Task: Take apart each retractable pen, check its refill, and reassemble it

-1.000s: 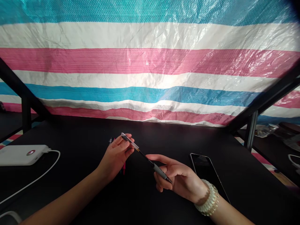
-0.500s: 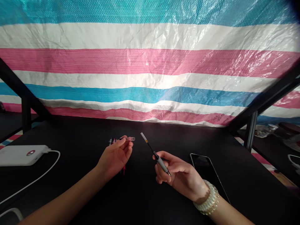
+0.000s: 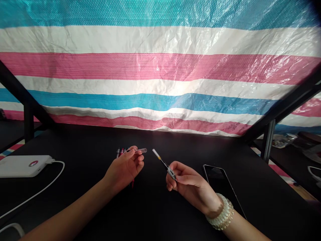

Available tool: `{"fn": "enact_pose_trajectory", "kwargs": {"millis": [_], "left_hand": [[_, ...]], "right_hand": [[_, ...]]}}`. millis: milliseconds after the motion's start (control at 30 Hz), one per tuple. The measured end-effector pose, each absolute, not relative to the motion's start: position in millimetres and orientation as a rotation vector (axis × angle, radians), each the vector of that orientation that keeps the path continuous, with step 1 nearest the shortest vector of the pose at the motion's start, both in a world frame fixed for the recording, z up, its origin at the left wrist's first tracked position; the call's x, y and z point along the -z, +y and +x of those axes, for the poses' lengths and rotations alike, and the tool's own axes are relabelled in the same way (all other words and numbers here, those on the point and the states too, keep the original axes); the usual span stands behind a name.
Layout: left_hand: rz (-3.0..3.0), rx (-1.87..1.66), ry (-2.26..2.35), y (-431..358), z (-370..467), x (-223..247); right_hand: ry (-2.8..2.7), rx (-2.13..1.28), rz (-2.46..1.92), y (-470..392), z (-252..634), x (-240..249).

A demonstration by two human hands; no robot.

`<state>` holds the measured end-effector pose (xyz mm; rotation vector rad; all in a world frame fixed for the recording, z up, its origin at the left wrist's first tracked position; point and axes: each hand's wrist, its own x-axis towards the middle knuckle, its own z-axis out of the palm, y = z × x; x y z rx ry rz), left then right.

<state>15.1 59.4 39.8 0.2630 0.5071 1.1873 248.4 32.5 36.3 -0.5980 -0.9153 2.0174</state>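
Observation:
Between the thumb and fingers of my left hand (image 3: 125,167) is a clear pen barrel (image 3: 141,151), its open end pointing right. My right hand (image 3: 188,180) grips a grey pen tip section (image 3: 171,172), from which a refill (image 3: 157,156) sticks out up and to the left. The refill's end is close to the barrel's open end, with a small gap between them. Several pens (image 3: 121,151) lie on the black table behind my left hand, which partly hides them.
A white power bank (image 3: 22,166) with a white cable (image 3: 60,170) is at the left. A dark phone (image 3: 223,184) lies beside my right wrist. Black frame bars (image 3: 270,140) and a striped sheet (image 3: 160,67) stand behind the table (image 3: 150,214).
My right hand has turned the grey pen section and shifted its grip, and the refill's end is lower. The barrel in my left hand has moved slightly right.

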Motion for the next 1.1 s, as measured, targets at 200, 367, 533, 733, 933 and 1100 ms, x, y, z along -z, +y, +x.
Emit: {"fn": "enact_pose_trajectory", "kwargs": {"millis": [200,367,533,733,933,1100], "left_hand": [[0.319,-1.174,0.480,61,16,-38],[0.485,-1.205,0.524,58,17,-38],[0.764,-1.267,0.597,55,19,-39],[0.910,-1.271,0.688,50,20,-43],[1.063,-1.289,0.782,47,20,-43],[1.200,-1.260,0.851,45,21,-42]], "right_hand": [[-0.928,-1.908,-0.666,31,249,-36],[-0.887,-1.691,-0.778,32,251,-36],[-0.840,-1.548,-0.829,32,252,-36],[-0.872,-1.481,-0.867,29,253,-35],[-1.040,-1.291,-0.949,27,253,-37],[-1.245,-1.126,-0.978,24,249,-41]]}}
